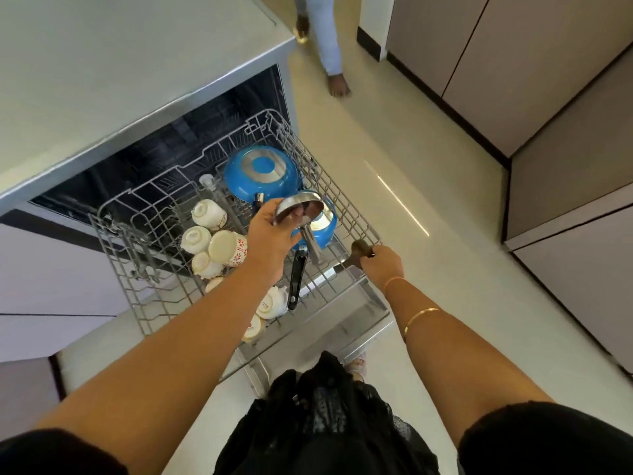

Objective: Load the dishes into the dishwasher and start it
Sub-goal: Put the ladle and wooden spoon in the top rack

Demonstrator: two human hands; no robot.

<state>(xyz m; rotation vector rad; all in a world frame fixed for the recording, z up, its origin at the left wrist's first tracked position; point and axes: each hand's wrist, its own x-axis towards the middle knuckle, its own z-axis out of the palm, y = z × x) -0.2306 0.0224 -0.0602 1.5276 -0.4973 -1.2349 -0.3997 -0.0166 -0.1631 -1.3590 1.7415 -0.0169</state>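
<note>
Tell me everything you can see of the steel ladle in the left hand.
The steel ladle is shiny metal: a small round bowl with a straight flat handle pointing toward the person. The left hand pinches its rim, fingertips inside the bowl, holding it tilted above the rack, over the smaller blue pan.

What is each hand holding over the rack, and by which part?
The left hand grips a small steel pan by its rim, fingers inside the bowl. The right hand holds a knife by its brown handle.
</note>
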